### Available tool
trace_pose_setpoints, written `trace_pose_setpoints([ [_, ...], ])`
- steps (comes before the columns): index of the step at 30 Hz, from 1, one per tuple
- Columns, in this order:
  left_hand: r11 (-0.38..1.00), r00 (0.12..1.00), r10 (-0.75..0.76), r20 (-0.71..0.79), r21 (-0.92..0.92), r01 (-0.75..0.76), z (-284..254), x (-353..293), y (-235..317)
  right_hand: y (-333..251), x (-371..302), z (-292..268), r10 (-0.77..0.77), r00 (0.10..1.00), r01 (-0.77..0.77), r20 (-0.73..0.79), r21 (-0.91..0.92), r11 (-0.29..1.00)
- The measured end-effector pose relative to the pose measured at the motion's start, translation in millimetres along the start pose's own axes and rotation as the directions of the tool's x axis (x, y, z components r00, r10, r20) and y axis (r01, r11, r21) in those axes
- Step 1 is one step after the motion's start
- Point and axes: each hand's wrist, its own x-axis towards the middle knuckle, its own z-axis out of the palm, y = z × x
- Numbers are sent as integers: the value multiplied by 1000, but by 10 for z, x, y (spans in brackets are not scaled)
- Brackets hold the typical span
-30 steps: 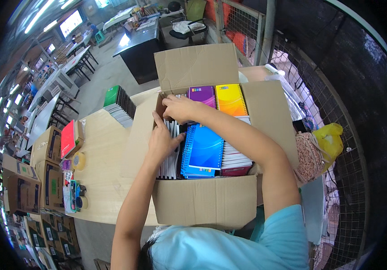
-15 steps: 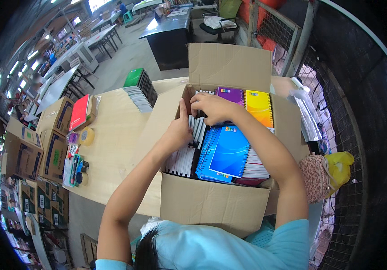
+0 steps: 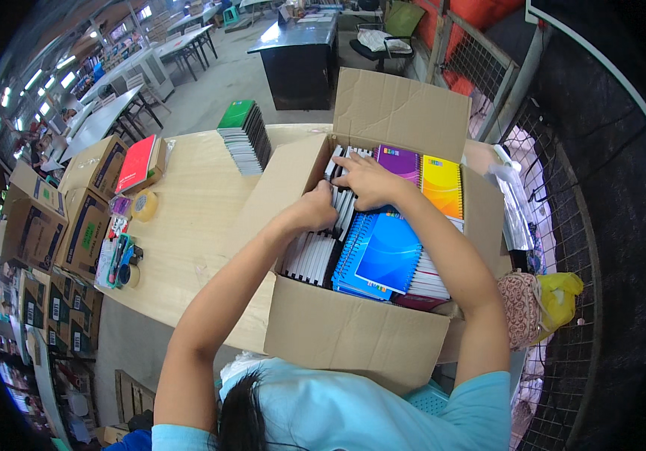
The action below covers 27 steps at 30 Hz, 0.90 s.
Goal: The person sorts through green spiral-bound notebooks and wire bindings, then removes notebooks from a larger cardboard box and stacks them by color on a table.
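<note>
Inside the open cardboard box (image 3: pixel 353 331) at the middle of the tabletop (image 3: pixel 188 218), both hands work among upright spiral notebooks (image 3: pixel 315 255) packed on edge along the box's nine o'clock side. The left hand (image 3: pixel 315 210) is curled, its fingers pushed down into the row of spines, gripping them. The right hand (image 3: pixel 368 180), just toward one o'clock of the left, lies spread over the tops of the same row, fingers pressing on the notebooks rather than closed around any one. At three o'clock of the hands, flat stacks fill the other half of the box: a blue notebook (image 3: pixel 387 252) on top nearest the person, a purple notebook (image 3: pixel 398 161) and a yellow notebook (image 3: pixel 443 184) farther off. At eleven o'clock from the box, a green-topped stack of notebooks (image 3: pixel 244 135) stands on the tabletop, well apart. A roll of tape (image 3: pixel 144 204) lies at nine o'clock, near a red book (image 3: pixel 137 161).
</note>
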Motion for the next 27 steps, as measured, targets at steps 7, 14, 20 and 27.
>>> trace_pose_setpoints([
  [7, 990, 1000, -22, 14, -137, 24, -78, -261, 65, 43, -16, -119, -31, 996, 25, 84, 68, 997],
  [14, 994, 980, 75, -183, 90, -59, 109, -72, 92, 86, -2, -62, -35, 999, 37, -21, 112, 993],
  [20, 989, 984, 73, -162, 137, -51, 100, 107, -1, 92, 91, -43, 24, 1000, -24, 7, 88, 996],
  [27, 991, 958, 59, -280, 130, -23, 98, 19, 210, 39, 17, -66, 206, 976, -197, 73, -112, 974],
])
